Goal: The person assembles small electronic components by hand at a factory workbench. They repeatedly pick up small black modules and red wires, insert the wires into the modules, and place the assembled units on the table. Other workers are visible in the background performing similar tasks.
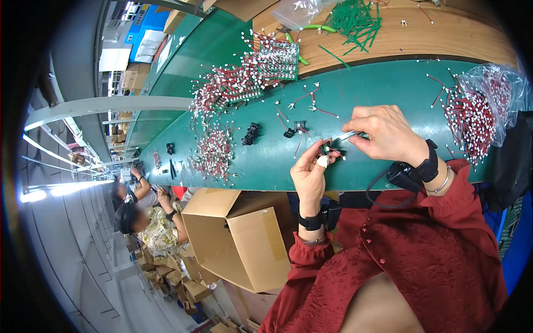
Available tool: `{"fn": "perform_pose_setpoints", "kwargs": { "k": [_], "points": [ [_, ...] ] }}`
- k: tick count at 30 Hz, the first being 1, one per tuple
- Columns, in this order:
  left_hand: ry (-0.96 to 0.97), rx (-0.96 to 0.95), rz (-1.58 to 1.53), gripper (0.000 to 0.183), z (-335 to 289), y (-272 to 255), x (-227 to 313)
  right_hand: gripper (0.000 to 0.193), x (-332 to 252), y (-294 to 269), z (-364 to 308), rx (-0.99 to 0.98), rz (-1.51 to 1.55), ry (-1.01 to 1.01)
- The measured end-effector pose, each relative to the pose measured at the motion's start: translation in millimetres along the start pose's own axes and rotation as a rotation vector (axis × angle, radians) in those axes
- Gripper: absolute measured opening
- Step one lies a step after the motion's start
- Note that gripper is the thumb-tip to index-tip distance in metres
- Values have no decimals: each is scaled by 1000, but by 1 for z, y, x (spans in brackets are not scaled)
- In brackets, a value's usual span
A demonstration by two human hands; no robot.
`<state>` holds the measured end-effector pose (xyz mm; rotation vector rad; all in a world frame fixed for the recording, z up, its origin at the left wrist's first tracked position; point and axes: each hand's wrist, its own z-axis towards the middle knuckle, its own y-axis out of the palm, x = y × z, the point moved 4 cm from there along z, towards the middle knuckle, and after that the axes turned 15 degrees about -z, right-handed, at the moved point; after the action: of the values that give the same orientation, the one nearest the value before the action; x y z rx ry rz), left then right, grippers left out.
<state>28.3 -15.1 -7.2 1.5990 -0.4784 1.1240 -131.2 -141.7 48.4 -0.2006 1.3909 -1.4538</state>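
My left hand point(308, 176) pinches a small green circuit board point(326, 149) with a dark part and a red wire on it, over the near edge of the green work surface. In my right hand point(384, 135) is a slim metal tool, apparently tweezers point(347, 135), its tip close to the board. A white cover sits on one fingertip of the left hand. Just beyond the hands lie another small board point(300, 125) with a black part point(289, 132) beside it, and a few loose red wires point(313, 105) with white connectors.
Wired boards point(277, 61) stand in a bristling row at the far side. Heaps of wires point(214, 152) lie to the left and, by a plastic bag point(511, 97), right. Black parts point(251, 134) sit between. An open cardboard box point(258, 244) is below the edge; people work farther left.
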Motion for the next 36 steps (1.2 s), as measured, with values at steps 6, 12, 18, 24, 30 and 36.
{"fn": "perform_pose_setpoints", "kwargs": {
  "k": [6,12,18,24,30,36],
  "points": [
    [4,57,275,40,8,9,8,15,7,4,3,-34,19,153],
    [-92,179,373,55,17,12,24,15,16,19,17,-14,109,272],
    [-83,165,411,39,3,8,31,18,10,39,30,12,-144,185],
    [-252,144,47,22,0,17,17,18,16,31,21,-60,51,237],
    [-323,226,-148,34,11,29,0,14,32,17,16,-256,523,344],
    [-363,240,-200,29,19,32,-9,18,28,14,13,-285,830,331]
  ]
}}
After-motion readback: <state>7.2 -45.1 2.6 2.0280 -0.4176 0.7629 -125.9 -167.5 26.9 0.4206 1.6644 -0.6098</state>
